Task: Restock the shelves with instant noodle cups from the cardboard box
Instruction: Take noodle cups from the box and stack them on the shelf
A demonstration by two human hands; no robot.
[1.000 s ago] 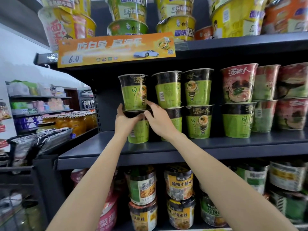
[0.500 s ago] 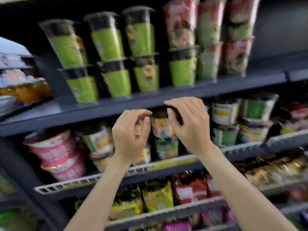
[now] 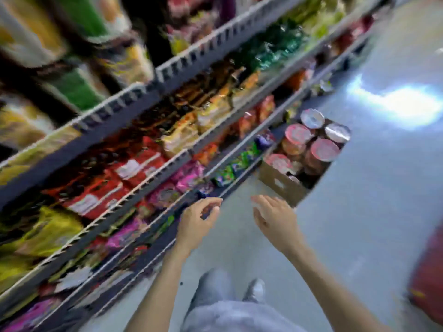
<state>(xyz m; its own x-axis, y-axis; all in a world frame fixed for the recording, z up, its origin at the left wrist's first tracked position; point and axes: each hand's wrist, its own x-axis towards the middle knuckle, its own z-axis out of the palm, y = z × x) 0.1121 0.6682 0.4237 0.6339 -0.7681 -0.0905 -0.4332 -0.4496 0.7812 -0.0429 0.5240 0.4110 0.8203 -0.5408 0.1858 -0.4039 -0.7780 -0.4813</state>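
Now the cardboard box sits on the floor hard against the foot of the shelves, and everything turns on how the hands lie to it: it is ahead of both and off toward the person's right. The right hand is plainly the nearer, its blurred fingertips just short of the box's near corner, while the left hand hangs farther from the box, over the lowest shelf edge. The box's long side looks to run away from the person along the shelf foot (the blur makes this a judgement). Inside stand instant noodle cups, upright and packed close, lids up: several pink-red ones toward the near end, two silvery ones at the far end. Neither hand holds or touches anything. The right hand's fingers are spread and loosely extended toward the box; the left hand's fingers are lightly curved with thumb and forefinger apart, closing on nothing. I would judge the coming move a reach down and forward into the box, led by the right hand, for the nearest pink-lidded cup; the tight packing may make getting fingers around one cup awkward.
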